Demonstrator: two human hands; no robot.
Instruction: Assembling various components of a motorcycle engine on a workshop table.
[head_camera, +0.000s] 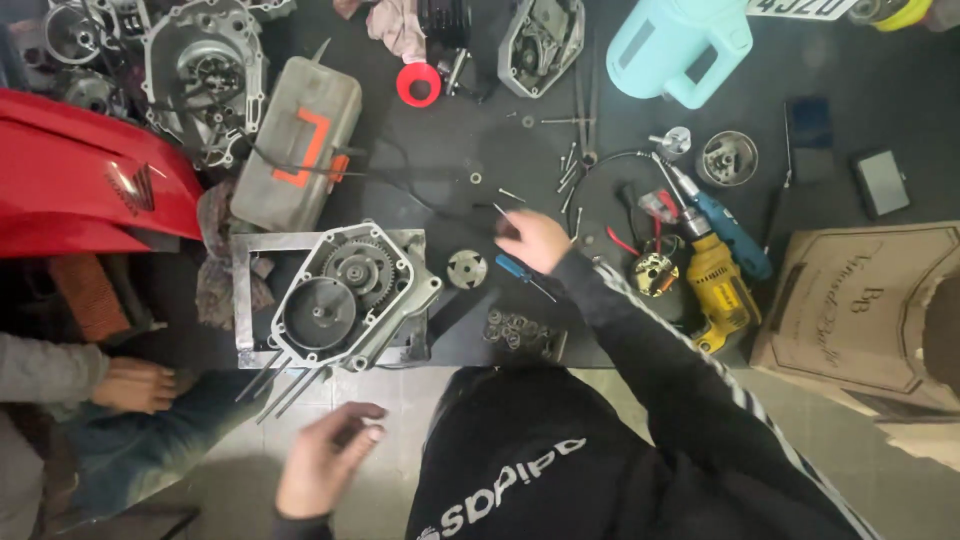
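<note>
The right hand (533, 240) pinches a small metal pin (497, 209) near the blue screwdriver (519, 271); the left hand (325, 462) hangs loosely curled, holding nothing, below the gear case (350, 295).

- Dark mat (440, 150) carried everything.
- Engine case (345, 295) with gears sat on a metal frame (243, 300).
- Yellow drill (718, 285), blue drill (730, 232) lay right.
- Turquoise jug (680, 45) stood at the top.
- Loose bolts (568, 175) lay scattered in the middle.
</note>
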